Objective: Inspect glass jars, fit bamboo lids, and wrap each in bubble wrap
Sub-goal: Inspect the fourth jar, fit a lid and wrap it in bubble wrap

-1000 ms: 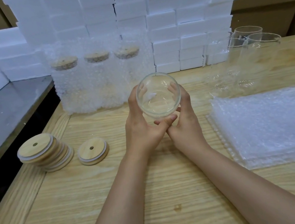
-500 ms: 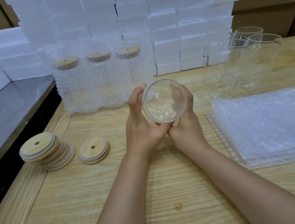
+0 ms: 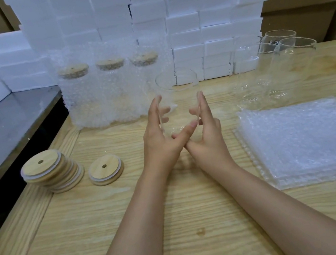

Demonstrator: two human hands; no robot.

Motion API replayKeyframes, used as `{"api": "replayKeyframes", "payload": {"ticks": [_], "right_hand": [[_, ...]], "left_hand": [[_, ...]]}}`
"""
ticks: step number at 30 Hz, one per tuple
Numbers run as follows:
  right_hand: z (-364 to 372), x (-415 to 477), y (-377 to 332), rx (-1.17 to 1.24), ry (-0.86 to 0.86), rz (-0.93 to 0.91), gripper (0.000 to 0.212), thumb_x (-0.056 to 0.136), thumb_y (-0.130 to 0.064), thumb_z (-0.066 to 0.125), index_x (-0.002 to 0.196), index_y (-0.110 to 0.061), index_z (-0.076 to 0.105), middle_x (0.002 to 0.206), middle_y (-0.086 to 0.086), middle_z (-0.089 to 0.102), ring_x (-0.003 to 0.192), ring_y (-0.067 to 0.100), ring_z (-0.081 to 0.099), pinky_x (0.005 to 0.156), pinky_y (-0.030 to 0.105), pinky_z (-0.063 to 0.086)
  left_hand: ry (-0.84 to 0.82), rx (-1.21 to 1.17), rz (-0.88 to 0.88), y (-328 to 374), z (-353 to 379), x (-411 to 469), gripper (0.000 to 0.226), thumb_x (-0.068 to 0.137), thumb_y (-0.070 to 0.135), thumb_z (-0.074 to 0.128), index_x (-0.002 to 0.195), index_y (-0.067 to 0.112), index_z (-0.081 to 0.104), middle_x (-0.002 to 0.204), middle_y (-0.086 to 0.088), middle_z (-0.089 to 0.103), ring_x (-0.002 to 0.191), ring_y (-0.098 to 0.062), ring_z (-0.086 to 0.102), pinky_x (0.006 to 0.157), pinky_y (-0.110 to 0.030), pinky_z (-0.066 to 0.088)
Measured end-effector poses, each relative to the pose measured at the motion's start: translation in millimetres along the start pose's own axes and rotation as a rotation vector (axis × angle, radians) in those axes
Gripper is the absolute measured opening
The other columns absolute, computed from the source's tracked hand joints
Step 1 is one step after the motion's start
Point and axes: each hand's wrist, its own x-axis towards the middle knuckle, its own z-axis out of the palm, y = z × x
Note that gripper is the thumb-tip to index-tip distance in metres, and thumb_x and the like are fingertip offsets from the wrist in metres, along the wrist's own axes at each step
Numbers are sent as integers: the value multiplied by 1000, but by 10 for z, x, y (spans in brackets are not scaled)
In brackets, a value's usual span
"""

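Above the desk (image 3: 114,236) centre, the left hand (image 3: 160,137) and right hand (image 3: 207,134) cup the glass jar (image 3: 176,90) upright, fingers partly wrapped round its lower wall at 9 and 3 o'clock. Expect rigid, smooth, slippery, fragile glass; hold the wall, not the rim. Bamboo lids (image 3: 45,168) lie at 9 o'clock, bubble wrap (image 3: 309,139) at 3 o'clock, wrapped jars (image 3: 113,96) at 11 o'clock.

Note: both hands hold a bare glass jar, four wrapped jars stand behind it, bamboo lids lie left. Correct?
No: the head view shows three wrapped jars, not four. The left hand and right hand hold the bare glass jar; bamboo lids lie left.
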Motion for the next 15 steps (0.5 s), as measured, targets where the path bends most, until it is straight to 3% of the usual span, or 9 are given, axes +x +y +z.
{"api": "replayKeyframes", "payload": {"ticks": [3,7,11,15], "right_hand": [[-1,-2,5,-7,4,46,101,81,-26,75,146,-51,3,128,-13,44,125,14,33,111,38,30],[0,4,21,2,10,89,99,80,-26,75,149,-47,8,125,-14,44,125,13,33,103,28,30],[-7,-1,-23,-32,-2,142,97,81,-21,72,150,-45,9,128,-13,44,125,14,34,106,38,37],[-47,-91,-156,-60,127,52,81,83,-14,60,152,-23,18,149,-2,34,133,20,29,112,41,27]], "left_hand": [[-23,-37,-37,-30,-1,7,84,70,46,78,138,46,30,118,26,53,112,0,52,73,2,35],[-55,-77,-75,-44,11,10,85,73,39,81,141,45,29,119,30,52,115,1,51,73,2,37],[-83,-88,-115,-47,9,19,90,65,53,74,141,48,28,117,37,51,112,8,50,72,2,36],[-114,-86,-152,-65,6,45,89,66,54,76,140,53,26,124,30,51,113,10,49,79,-8,36]]}}
